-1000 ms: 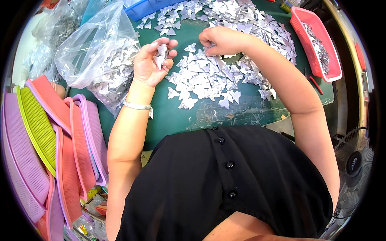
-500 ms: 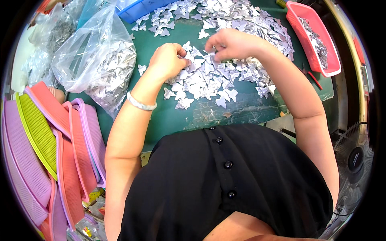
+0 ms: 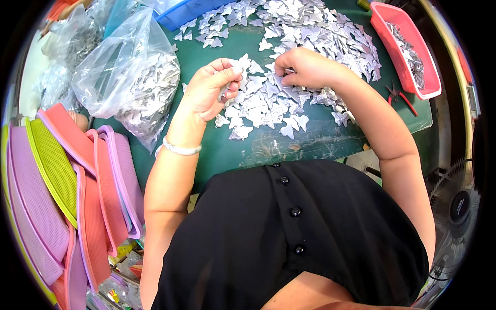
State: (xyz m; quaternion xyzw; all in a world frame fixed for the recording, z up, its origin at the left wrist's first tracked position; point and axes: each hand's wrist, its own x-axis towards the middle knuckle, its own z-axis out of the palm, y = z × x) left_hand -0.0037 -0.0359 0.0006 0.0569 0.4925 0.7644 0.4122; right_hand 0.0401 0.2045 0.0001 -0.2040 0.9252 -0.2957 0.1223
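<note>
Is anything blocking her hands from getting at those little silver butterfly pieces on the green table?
Nothing visible does. The right hand already rests on the butterfly pieces, and the left hand pinches some at the heap's edge. The plastic bag lies off to the side.

Your right hand (image 3: pixel 305 68) covers whichever silver butterfly piece (image 3: pixel 289 122) it presses on, so you cannot tell how many it grips. Your left hand (image 3: pixel 209 93) curls round something, perhaps a small stack, mostly hidden by its fingers (image 3: pixel 230 72). The contents of the red tray (image 3: pixel 408 31) are too small to identify, and the blue tray (image 3: pixel 191 8) is cut off by the top edge.
</note>
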